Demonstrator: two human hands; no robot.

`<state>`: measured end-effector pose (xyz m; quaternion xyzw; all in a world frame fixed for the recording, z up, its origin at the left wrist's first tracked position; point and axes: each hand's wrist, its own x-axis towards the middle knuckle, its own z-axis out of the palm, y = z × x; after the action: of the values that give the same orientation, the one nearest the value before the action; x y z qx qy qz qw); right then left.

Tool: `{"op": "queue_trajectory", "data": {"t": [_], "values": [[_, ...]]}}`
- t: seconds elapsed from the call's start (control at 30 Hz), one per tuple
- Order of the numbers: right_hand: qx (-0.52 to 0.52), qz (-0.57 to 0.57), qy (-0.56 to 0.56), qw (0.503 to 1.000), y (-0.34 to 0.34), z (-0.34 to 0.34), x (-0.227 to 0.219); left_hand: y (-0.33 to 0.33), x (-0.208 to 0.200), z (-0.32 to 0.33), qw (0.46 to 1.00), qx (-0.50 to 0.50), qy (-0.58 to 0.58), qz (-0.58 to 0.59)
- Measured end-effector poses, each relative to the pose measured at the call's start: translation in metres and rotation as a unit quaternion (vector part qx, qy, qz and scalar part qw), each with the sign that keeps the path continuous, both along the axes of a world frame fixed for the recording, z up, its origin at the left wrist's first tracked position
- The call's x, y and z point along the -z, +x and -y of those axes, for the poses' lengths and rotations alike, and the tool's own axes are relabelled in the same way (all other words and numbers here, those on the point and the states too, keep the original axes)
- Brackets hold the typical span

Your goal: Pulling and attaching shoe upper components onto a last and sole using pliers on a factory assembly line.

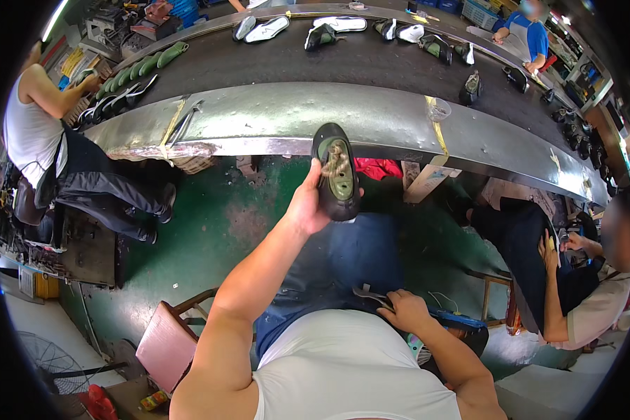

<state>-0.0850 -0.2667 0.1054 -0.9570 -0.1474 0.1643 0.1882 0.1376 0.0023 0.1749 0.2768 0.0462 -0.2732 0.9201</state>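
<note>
Overhead, left hand [308,206] clamped around a dark shoe [336,171] sole-up, conveyor belt [273,66] beyond it, right hand [404,311] pinching pliers [372,297] at the lap.

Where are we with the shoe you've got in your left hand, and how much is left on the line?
Done: the shoe is off the conveyor, raised sole-up in the left hand. In hand: the right hand grips a metal tool at the lap, apart from the shoe. Left: several more shoes lie on the belt.
</note>
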Motion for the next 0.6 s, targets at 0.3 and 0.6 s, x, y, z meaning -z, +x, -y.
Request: {"op": "queue_trajectory", "data": {"t": [0.3, 0.6], "values": [[0.014, -0.018, -0.008, 1.0, -0.002, 0.012, 0.003, 0.026, -0.022, 0.015, 0.999, -0.039, 0.011, -0.005], [-0.035, -0.147, 0.011, 0.988, 0.051, 0.026, 0.008, 0.108, -0.029, 0.026, 1.0, 0.012, 0.021, 0.005]]}}
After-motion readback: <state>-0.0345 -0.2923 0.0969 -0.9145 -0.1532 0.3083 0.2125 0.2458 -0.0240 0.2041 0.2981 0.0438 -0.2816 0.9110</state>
